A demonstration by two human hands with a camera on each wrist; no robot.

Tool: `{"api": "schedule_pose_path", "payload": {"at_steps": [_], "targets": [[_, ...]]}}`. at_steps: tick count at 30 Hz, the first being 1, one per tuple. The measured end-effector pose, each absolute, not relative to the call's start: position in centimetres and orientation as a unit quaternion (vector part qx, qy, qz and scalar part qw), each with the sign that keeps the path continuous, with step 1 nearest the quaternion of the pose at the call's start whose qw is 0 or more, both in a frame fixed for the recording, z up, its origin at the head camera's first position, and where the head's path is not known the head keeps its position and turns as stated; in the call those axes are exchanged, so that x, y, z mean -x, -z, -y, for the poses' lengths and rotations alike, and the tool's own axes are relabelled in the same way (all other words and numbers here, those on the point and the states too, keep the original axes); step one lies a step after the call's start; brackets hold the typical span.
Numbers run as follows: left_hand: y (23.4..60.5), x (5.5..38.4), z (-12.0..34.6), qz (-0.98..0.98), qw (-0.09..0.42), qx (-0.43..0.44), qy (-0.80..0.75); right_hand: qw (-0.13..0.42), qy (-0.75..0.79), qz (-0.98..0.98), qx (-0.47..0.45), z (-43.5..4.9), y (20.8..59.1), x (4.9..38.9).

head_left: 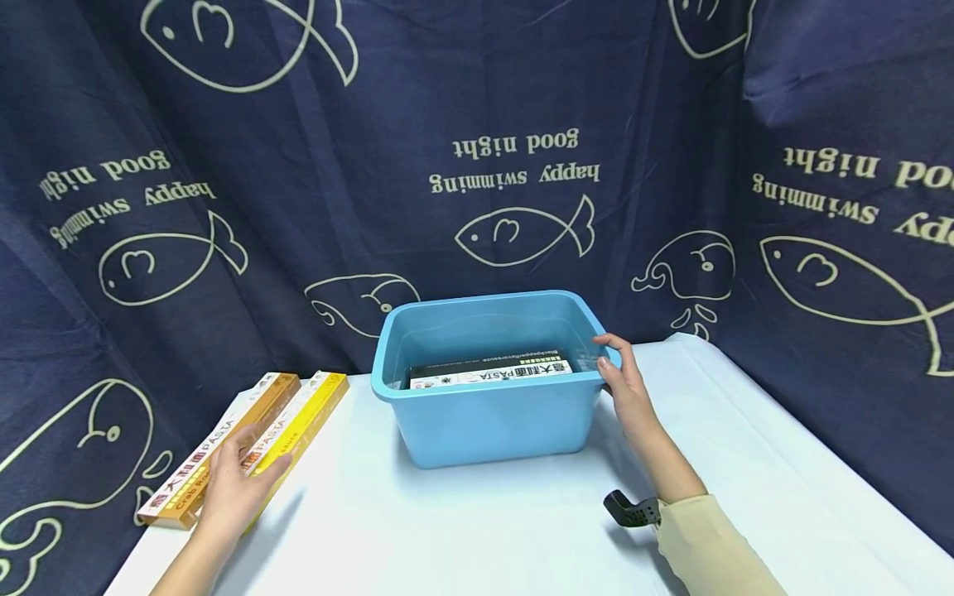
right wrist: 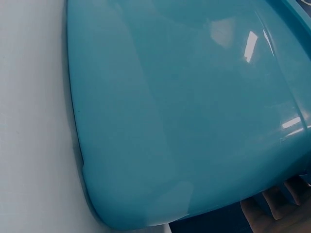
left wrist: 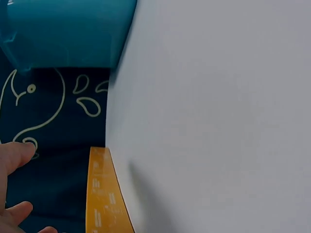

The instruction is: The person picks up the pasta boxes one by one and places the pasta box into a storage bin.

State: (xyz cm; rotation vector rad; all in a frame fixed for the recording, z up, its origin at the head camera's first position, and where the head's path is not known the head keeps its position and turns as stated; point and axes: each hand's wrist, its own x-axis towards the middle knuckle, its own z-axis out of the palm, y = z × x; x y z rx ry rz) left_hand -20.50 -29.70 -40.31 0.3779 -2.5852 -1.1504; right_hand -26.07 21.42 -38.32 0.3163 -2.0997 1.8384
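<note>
A blue plastic bin (head_left: 492, 426) stands mid-table, holding at least one black-and-white pasta box (head_left: 488, 374) lying flat. My right hand (head_left: 629, 393) grips the rim at the bin's right front corner, thumb and forefinger on the edge; in the right wrist view, fingers (right wrist: 277, 201) lie along the bin's side. At the left, my left hand (head_left: 234, 488) hovers over a yellow-and-white pasta box (head_left: 320, 414), thumb and fingers spread to either side. The left wrist view shows those fingers (left wrist: 19, 158) apart from the yellow box (left wrist: 104, 194). Some left fingertips are hidden in the head view.
Beside the yellow box lies a brown-and-white pasta box (head_left: 272, 396), at the table's left edge. A dark blue curtain (head_left: 514, 99) with fish drawings hangs behind and around the white table (head_left: 477, 530). A black wrist-worn device (head_left: 629, 509) sticks out from the right cuff.
</note>
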Motion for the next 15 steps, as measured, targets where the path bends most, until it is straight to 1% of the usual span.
{"api": "schedule_pose_path", "payload": {"at_steps": [7, 12, 15], "targets": [[40.7, 20.1, 30.4, 0.900, 0.151, -0.138, 0.385, 0.169, -0.649, 0.733, -0.114, -21.6, 38.6, 26.2], [41.1, 19.6, 31.1, 0.899, 0.184, -0.147, 0.369, 0.170, -0.649, 0.733, -0.115, -21.6, 38.6, 26.2], [41.4, 19.2, 31.5, 0.898, 0.192, -0.152, 0.366, 0.169, -0.651, 0.731, -0.115, -21.5, 38.5, 26.2]]}}
